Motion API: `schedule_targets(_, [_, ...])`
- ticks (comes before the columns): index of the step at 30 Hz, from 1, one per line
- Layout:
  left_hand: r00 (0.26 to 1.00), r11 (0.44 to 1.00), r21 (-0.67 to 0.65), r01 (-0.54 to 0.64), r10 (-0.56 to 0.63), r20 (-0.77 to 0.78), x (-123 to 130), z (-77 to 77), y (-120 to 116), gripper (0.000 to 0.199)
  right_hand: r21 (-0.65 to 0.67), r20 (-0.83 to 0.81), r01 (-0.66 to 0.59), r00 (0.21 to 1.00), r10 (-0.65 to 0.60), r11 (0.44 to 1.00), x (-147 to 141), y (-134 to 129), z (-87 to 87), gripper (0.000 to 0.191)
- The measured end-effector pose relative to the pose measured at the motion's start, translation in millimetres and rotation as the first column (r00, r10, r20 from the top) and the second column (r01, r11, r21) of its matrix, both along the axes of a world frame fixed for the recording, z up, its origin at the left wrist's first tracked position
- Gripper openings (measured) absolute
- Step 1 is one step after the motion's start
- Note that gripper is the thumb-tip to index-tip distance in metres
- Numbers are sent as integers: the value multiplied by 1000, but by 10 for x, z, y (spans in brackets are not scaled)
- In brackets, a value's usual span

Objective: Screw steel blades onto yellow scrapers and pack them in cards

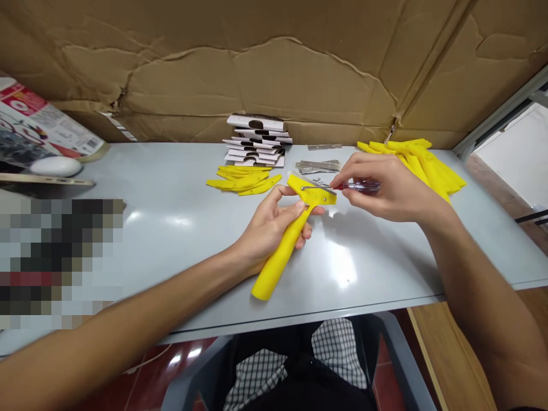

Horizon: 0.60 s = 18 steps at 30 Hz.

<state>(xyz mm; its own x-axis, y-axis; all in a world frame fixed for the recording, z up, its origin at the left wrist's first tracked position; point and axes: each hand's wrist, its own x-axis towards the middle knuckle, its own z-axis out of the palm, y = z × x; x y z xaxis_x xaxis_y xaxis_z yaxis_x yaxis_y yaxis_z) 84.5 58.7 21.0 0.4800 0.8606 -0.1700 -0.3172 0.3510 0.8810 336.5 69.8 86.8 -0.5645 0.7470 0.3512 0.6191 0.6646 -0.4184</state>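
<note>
My left hand (280, 220) is closed around a yellow scraper (285, 245), near where its handle meets the wide head. The handle slants down toward the table's front edge. My right hand (381, 185) grips a screwdriver (362, 186) with a clear handle and a red collar. Its thin shaft lies across the scraper head, with the tip at the screw hole on the head's left side. A small screw shows on the head's right side. Behind the head lie several loose screws (319, 181), partly hidden by it.
Metal blades (317, 166) lie behind the scraper. Yellow flat pieces (244, 179) sit left of them, below a stack of folded white cards (257, 142). More yellow scraper handles (422, 162) are piled at the right. A white mouse (56, 166) is at the left. Cardboard (257, 74) walls the back.
</note>
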Motion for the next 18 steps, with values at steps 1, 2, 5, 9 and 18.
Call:
schedule_targets(1, [1000, 1000, 0, -1, 1, 1, 1, -1, -1, 38, 5, 5, 3, 1000, -3, 1000, -1, -3, 2, 21])
schedule_targets(2, [1000, 1000, 0, -2, 2, 1, 2, -2, -2, 38, 12, 10, 4, 1000, -4, 1000, -1, -8, 1, 21])
schedule_targets(5, [1000, 1000, 14, -9, 9, -10, 8, -5, -17, 37, 48, 26, 4, 1000, -5, 999, -3, -32, 7, 21])
schedule_targets(9, [999, 999, 49, -22, 24, -43, 19, -10, -51, 37, 113, 46, 13, 999, -19, 994, -2, -108, 58, 18])
schedule_targets(18, [998, 997, 81, 7, -3, -60, 16, -21, -60, 36, 218, -172, 118, 982, -81, 969, -112, -246, 62, 5])
